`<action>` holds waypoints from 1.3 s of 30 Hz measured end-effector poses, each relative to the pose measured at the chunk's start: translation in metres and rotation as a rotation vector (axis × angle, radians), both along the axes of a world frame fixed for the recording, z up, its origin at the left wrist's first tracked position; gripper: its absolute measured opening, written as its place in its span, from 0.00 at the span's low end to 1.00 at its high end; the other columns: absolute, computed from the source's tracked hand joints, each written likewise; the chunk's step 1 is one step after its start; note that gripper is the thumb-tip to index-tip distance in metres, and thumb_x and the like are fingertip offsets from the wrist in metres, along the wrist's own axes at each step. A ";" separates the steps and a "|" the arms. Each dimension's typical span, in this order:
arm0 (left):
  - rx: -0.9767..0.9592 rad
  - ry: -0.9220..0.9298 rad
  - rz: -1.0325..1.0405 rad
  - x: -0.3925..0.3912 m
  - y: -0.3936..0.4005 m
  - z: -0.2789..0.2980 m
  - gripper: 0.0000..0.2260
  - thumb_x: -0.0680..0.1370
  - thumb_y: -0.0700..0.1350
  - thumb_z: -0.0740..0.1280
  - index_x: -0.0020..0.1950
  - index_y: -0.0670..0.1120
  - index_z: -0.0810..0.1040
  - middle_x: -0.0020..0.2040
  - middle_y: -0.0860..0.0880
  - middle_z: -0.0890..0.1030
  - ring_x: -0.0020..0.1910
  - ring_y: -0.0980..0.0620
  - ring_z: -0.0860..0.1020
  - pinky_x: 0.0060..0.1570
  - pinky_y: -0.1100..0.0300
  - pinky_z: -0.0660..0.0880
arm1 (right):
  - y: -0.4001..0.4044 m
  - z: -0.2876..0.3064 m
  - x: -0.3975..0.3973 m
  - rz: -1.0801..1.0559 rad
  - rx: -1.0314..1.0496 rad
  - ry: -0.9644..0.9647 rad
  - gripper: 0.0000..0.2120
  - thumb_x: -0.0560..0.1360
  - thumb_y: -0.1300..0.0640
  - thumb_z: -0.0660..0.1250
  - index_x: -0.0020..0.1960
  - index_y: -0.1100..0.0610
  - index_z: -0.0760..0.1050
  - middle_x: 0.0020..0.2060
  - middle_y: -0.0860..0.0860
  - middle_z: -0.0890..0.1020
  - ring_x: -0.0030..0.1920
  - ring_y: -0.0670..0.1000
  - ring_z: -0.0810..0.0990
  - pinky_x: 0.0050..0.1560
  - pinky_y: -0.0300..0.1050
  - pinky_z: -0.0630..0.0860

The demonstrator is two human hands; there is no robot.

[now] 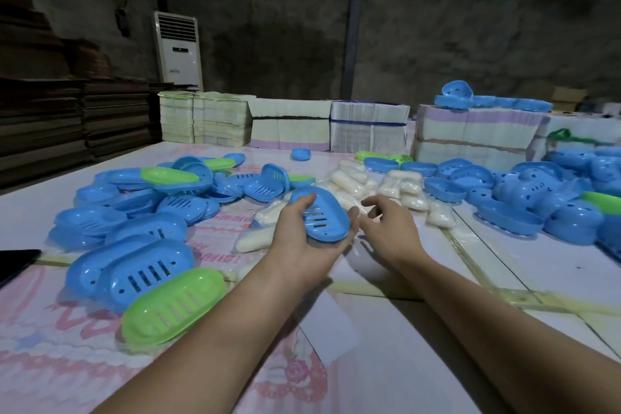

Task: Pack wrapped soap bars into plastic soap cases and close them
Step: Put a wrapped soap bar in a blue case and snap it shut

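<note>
So the left hand (pixel 304 239) has a blue soap case (pixel 322 213) cradled in the palm, fingers curled up around its edges, slotted side facing up and tilted a bit. The right hand (pixel 386 222) hangs just beside it with fingers loosely spread, holding nothing. Right behind both hands is a heap of wrapped soap bars (pixel 363 186), white in clear plastic, lying on the table (pixel 420 329). Left of that is a big pile of blue and green case halves (pixel 144 212), with a green one (pixel 173 304) nearest. More blue cases (pixel 554 198) are piled off to the right, and bundled paper stacks (pixel 289 126) sit along the far edge.
</note>
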State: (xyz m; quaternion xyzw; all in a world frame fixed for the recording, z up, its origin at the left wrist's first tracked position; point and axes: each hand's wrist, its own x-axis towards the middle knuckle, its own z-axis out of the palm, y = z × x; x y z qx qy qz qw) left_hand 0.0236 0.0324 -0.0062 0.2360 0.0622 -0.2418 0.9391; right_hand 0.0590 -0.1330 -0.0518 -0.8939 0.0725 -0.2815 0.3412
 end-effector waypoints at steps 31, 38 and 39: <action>0.237 -0.128 0.043 0.004 -0.011 -0.009 0.22 0.82 0.62 0.58 0.55 0.45 0.80 0.53 0.42 0.81 0.50 0.45 0.78 0.49 0.52 0.73 | 0.006 0.037 -0.017 0.165 0.447 0.330 0.24 0.79 0.51 0.59 0.75 0.46 0.61 0.64 0.50 0.70 0.54 0.51 0.73 0.43 0.46 0.70; 0.221 -0.167 0.036 -0.005 -0.021 -0.013 0.18 0.83 0.57 0.59 0.69 0.50 0.76 0.62 0.41 0.82 0.58 0.42 0.80 0.65 0.46 0.70 | 0.030 0.040 -0.045 0.401 0.701 0.123 0.21 0.78 0.51 0.66 0.70 0.42 0.67 0.61 0.52 0.78 0.58 0.50 0.78 0.45 0.40 0.71; 0.208 -0.177 0.040 -0.006 -0.023 -0.013 0.16 0.84 0.55 0.59 0.70 0.54 0.74 0.64 0.41 0.82 0.62 0.40 0.80 0.69 0.42 0.69 | 0.034 0.038 -0.047 0.415 0.678 0.105 0.21 0.78 0.52 0.66 0.69 0.42 0.67 0.56 0.52 0.79 0.53 0.46 0.81 0.43 0.38 0.74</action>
